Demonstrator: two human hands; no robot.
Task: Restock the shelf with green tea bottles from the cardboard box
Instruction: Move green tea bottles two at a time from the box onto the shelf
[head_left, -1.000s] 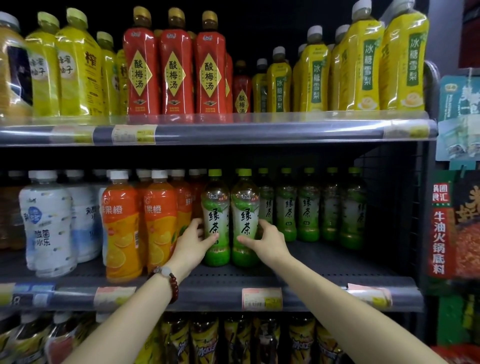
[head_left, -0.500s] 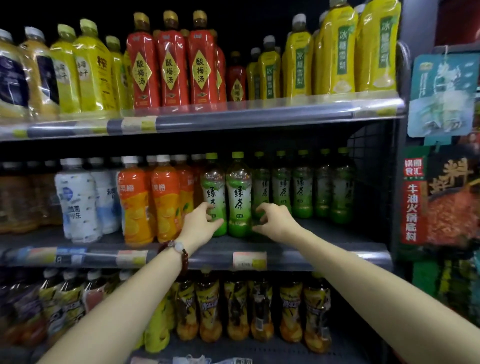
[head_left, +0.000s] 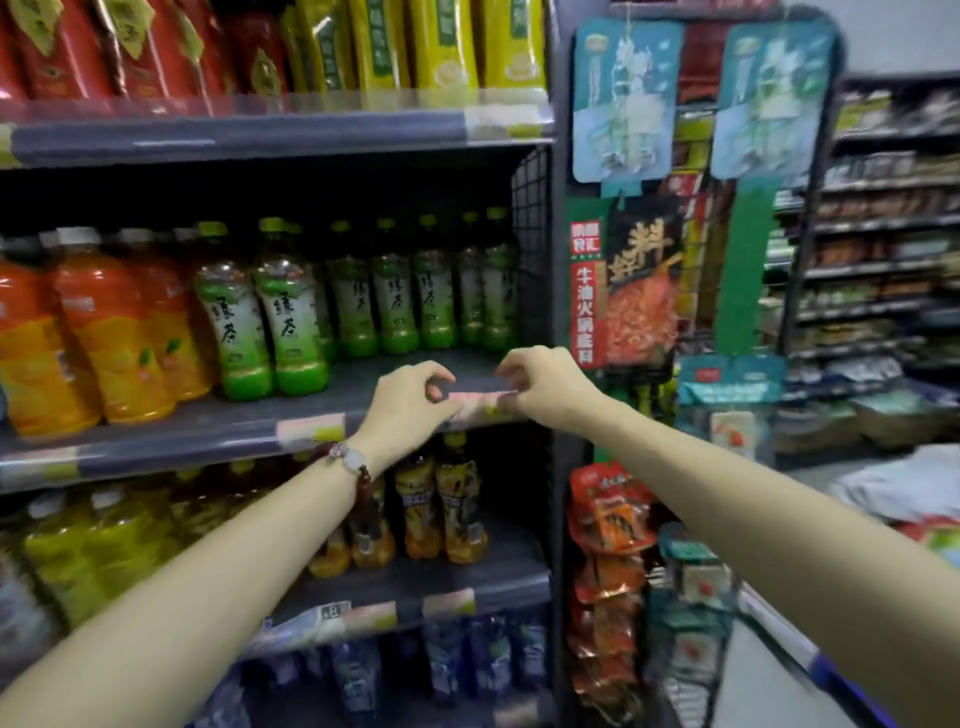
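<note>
Two green tea bottles (head_left: 262, 319) stand side by side at the front of the middle shelf (head_left: 156, 423). A row of several more green tea bottles (head_left: 415, 296) stands further back to their right. My left hand (head_left: 410, 402) and my right hand (head_left: 545, 387) are at the shelf's front edge, to the right of the front bottles. Their curled fingers pinch the two ends of a pink-and-white price label (head_left: 478, 404) on the edge strip. Neither hand holds a bottle. The cardboard box is out of view.
Orange juice bottles (head_left: 114, 332) stand left of the green tea. A wire mesh panel (head_left: 530, 208) closes the shelf's right end, and beyond it hangs a rack of snack packets (head_left: 641, 291). Dark tea bottles (head_left: 441, 512) fill the shelf below. An aisle opens to the right.
Both hands have left the two front green tea bottles and moved right and down to the price label on the shelf edge. The view has swung right.
</note>
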